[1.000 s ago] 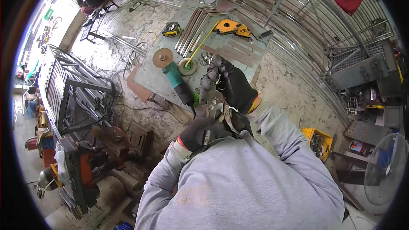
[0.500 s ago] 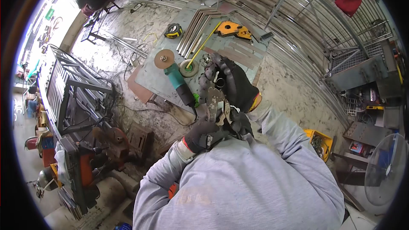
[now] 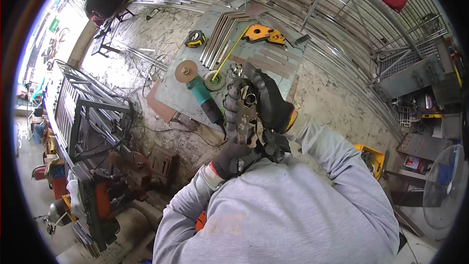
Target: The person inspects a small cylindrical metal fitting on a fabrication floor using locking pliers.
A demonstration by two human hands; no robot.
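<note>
My left hand (image 3: 233, 159), in a dark glove, is closed around the lower end of a worn metal clamping tool (image 3: 249, 117) close to my chest. My right hand (image 3: 268, 99), also gloved, has its fingers wrapped round the tool's upper end, where a small metal ring (image 3: 250, 99) shows. Beyond my hands, an angle grinder (image 3: 202, 95) with a brown disc lies on the metal sheet (image 3: 176, 85). A round disc (image 3: 214, 81) sits beside it, and a yellow strip (image 3: 229, 55) runs up from that disc.
Bent metal bars (image 3: 217, 36), a tape measure (image 3: 195, 38) and orange magnetic squares (image 3: 258, 33) lie farther back. Metal frames (image 3: 97, 112) stand left. A yellow crate (image 3: 370, 160) and a fan (image 3: 443, 188) are at right. Another person (image 3: 104, 1) is at upper left.
The view has shifted slightly. My right hand has moved a little left and down relative to the tool, and both hands still hold it.
</note>
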